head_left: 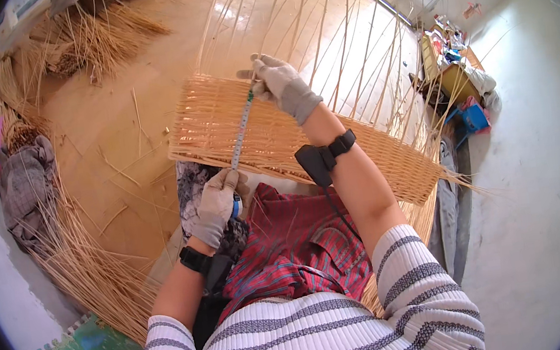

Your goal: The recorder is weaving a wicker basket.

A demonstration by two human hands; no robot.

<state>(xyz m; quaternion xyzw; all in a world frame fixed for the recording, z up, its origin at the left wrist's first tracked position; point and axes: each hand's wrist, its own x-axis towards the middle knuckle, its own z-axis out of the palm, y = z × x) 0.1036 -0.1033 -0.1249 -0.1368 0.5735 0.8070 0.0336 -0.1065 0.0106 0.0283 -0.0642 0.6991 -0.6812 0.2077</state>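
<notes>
Right arm [364,189] extended forward, left arm [180,282] lower, fingers [230,177] pinched on both

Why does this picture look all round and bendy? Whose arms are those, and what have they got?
There's no robot here: a person wears a camera on their head. It looks down through a very wide lens, so straight things bend. The arms are that person's own. The left hand, in a pale glove, holds a small blue tape measure. Its thin pale measuring strip stretches across a long straw-coloured woven panel. The right hand, gloved too, is at the panel's upper edge, by the strip's other end. Long straw-coloured stalks lie on the tan floor.
</notes>
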